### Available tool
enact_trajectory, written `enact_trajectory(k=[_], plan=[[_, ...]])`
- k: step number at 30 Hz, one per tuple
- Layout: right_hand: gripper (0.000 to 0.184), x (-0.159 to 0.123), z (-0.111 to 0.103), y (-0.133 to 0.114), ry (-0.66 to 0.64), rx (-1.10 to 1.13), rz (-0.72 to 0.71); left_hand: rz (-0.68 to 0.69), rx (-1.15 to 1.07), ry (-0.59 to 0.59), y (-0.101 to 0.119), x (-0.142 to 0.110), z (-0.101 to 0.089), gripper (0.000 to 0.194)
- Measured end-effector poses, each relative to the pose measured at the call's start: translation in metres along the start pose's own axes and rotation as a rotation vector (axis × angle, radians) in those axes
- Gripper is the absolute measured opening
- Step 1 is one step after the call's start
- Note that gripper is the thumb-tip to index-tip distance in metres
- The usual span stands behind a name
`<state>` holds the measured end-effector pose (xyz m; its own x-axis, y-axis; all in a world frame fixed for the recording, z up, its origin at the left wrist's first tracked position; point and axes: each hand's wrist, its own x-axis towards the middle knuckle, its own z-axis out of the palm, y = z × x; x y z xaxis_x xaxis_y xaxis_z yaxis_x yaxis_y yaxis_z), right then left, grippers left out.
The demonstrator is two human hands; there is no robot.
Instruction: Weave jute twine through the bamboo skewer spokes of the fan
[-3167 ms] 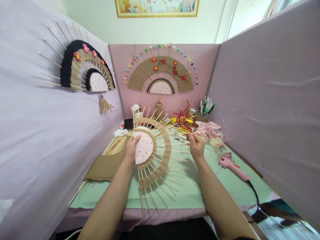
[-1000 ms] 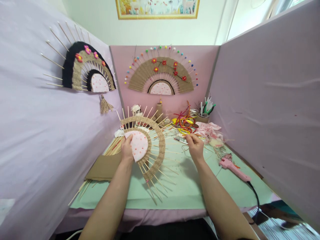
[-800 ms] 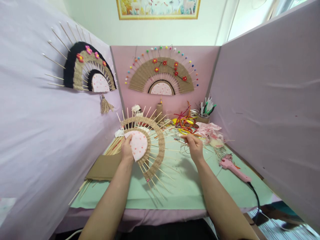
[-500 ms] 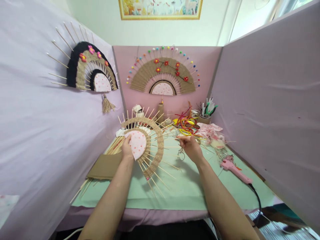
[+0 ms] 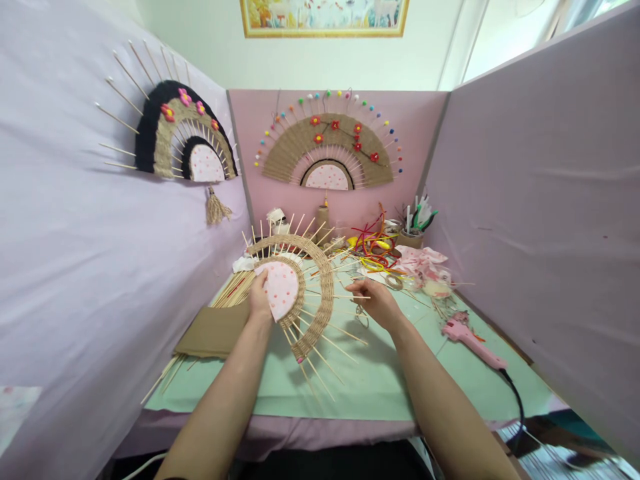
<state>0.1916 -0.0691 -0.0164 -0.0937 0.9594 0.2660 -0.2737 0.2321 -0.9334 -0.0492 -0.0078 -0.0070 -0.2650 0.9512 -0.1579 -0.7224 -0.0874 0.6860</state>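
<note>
Many thin sticks [image 5: 350, 333] poke out from the fan [image 5: 301, 293], which tilts in the air over the green table [image 5: 370, 393]. The left hand [image 5: 259, 299] grips the fan at its pink spotted middle [image 5: 281, 291], with the thumb [image 5: 262, 277] on the front. The right hand [image 5: 377, 301] is just beside the stick tips with its fingers [image 5: 358, 286] bent in, but I cannot tell if they pinch anything. A loop of thin string [image 5: 361, 317] shows just under that hand, and it could snag on a tip and pull it crooked. The left hand has only 1 edge of the fan, so a hard tug on the far side could make the fan twist or slip. The sticks look thin, so a push sideways might snap 1 or loosen the 2 woven bands [image 5: 327, 300]. The top sticks look close to the pile of bright wires [image 5: 379, 248] and could catch there if the fan dips. The glue gun [image 5: 474, 341] lies well apart on the right, but a wide swing of the right arm [image 5: 440, 393] could bump it.
</note>
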Motion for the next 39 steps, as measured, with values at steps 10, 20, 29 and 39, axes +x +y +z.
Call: enact_trajectory(k=[10, 20, 29, 39], plan=[[0.036, 0.004, -0.007, 0.001, 0.082, -0.03, 0.099, 0.04, 0.035, -0.143, -0.003, -0.004, 0.0, 0.018], [0.033, 0.003, -0.03, -0.013, 0.167, -0.013, 0.067, -0.296, 0.324, -0.471, 0.007, -0.027, -0.005, 0.026], [0.046, 0.005, -0.029, -0.007, 0.254, -0.147, -0.034, -0.166, 0.251, -0.38, 0.004, -0.023, -0.002, 0.023], [0.043, 0.006, -0.035, -0.005, 0.426, -0.23, -0.24, -0.095, 0.173, -0.32, 0.007, -0.02, 0.0, 0.021]])
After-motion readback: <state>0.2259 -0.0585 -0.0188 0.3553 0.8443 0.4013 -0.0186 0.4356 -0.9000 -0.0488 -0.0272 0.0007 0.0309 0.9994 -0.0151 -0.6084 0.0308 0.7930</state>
